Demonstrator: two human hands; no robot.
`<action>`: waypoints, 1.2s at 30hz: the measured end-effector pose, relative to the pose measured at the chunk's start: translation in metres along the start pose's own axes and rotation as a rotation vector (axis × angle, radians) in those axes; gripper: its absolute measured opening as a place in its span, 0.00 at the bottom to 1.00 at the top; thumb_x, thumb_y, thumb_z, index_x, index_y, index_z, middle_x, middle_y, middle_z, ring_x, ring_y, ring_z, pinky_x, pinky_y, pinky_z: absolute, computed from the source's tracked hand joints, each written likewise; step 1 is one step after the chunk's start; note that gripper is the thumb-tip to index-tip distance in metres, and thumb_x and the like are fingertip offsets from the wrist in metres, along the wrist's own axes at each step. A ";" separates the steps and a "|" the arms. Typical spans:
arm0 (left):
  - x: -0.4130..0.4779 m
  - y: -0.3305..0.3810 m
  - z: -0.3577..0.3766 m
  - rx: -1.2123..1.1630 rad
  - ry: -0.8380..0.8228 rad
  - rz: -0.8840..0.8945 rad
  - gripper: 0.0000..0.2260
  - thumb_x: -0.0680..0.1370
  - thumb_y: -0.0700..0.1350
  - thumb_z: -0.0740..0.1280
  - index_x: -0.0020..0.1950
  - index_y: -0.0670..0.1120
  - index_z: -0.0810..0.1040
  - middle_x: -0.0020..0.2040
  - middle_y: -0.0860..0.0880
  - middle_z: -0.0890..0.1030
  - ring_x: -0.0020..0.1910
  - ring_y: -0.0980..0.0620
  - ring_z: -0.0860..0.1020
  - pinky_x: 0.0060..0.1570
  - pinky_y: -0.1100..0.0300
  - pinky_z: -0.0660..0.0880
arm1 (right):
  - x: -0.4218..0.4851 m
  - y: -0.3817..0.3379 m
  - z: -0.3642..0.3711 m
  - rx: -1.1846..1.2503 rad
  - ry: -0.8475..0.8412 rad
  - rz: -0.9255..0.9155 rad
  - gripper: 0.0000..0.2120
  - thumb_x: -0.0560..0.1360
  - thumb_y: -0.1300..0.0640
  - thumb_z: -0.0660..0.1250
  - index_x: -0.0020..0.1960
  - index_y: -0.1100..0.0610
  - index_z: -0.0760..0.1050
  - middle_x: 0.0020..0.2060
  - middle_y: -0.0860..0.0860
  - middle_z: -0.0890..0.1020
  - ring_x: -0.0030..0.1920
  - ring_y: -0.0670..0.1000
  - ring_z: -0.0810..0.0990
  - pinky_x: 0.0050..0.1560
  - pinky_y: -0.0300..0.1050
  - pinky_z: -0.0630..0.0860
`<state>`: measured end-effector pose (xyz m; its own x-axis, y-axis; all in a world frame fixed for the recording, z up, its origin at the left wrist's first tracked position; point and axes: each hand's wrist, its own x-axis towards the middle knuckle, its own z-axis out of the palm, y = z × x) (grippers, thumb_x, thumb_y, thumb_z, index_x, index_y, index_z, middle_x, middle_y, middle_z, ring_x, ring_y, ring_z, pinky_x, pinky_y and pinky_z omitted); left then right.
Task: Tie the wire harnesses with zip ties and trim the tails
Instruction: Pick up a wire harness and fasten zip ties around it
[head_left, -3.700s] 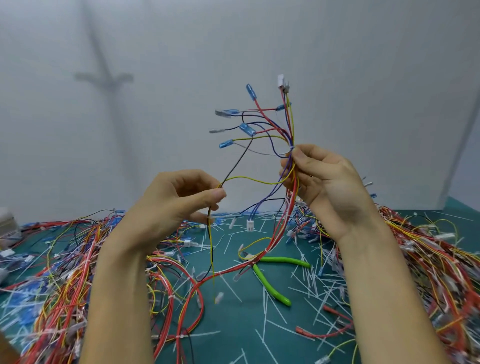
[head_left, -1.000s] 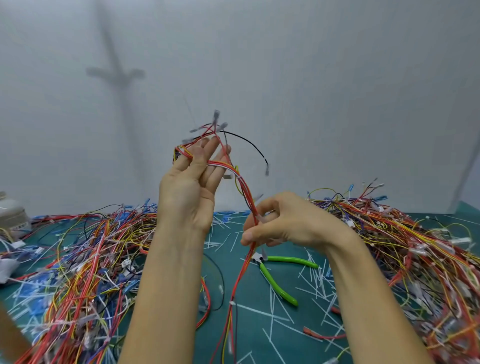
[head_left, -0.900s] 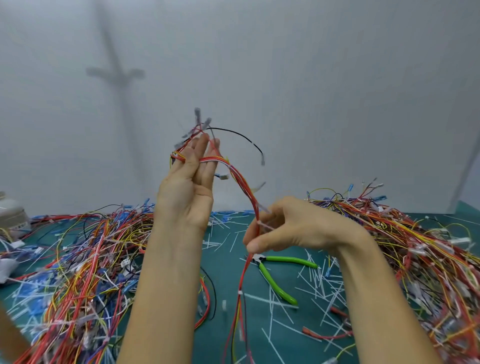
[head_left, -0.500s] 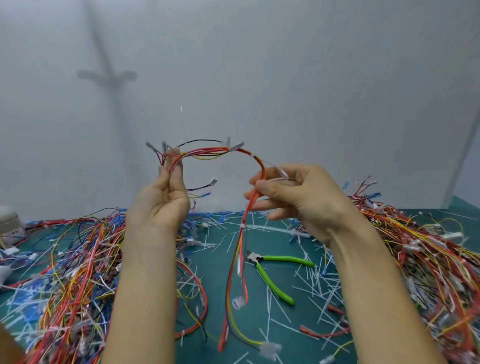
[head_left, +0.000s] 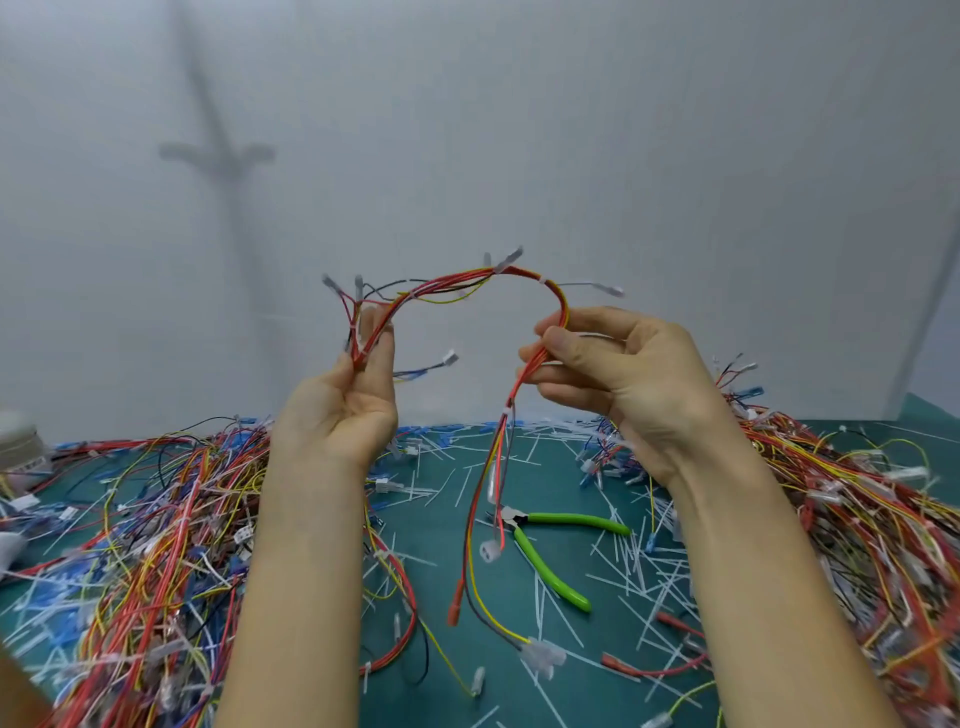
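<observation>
Red harness (head_left: 519, 273) pinched by your left hand (head_left: 337, 410) and right hand (head_left: 623, 374): hold it taut, check ties, cutters (head_left: 571, 518) sit mid-bench.

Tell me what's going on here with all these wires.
A person holds one wire harness up off the green mat, arched between both hands. The left hand pinches one end near its branching connectors; the right hand grips the other side, with loose leads hanging down. Green-handled cutters lie untouched on the mat among cut zip tie tails, with a harness pile on the left and a pile on the right.
</observation>
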<state>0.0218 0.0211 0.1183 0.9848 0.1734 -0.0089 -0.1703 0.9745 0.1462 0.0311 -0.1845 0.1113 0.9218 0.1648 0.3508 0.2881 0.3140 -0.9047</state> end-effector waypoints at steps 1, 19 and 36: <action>0.001 0.001 0.000 0.039 -0.017 0.008 0.13 0.83 0.34 0.55 0.56 0.30 0.77 0.45 0.36 0.83 0.49 0.44 0.83 0.32 0.51 0.81 | 0.000 0.000 -0.002 -0.048 -0.014 0.012 0.02 0.74 0.64 0.70 0.46 0.59 0.81 0.39 0.57 0.87 0.38 0.52 0.87 0.35 0.36 0.80; -0.005 0.006 -0.008 1.505 -0.421 0.430 0.12 0.84 0.40 0.58 0.48 0.48 0.79 0.33 0.51 0.81 0.27 0.54 0.77 0.32 0.62 0.79 | -0.002 -0.002 -0.010 -1.191 0.057 0.038 0.14 0.77 0.65 0.60 0.46 0.52 0.82 0.37 0.50 0.86 0.38 0.49 0.85 0.47 0.51 0.83; -0.018 -0.016 0.002 2.263 -0.566 0.452 0.06 0.72 0.50 0.75 0.42 0.63 0.84 0.40 0.56 0.83 0.42 0.59 0.80 0.49 0.54 0.77 | -0.007 -0.001 0.027 -0.229 0.112 -0.066 0.05 0.70 0.60 0.76 0.43 0.51 0.84 0.34 0.47 0.86 0.29 0.41 0.79 0.27 0.35 0.73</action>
<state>0.0069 0.0021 0.1183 0.8877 -0.1743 0.4261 -0.3882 -0.7810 0.4892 0.0177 -0.1602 0.1162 0.9183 0.0420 0.3937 0.3883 0.0986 -0.9162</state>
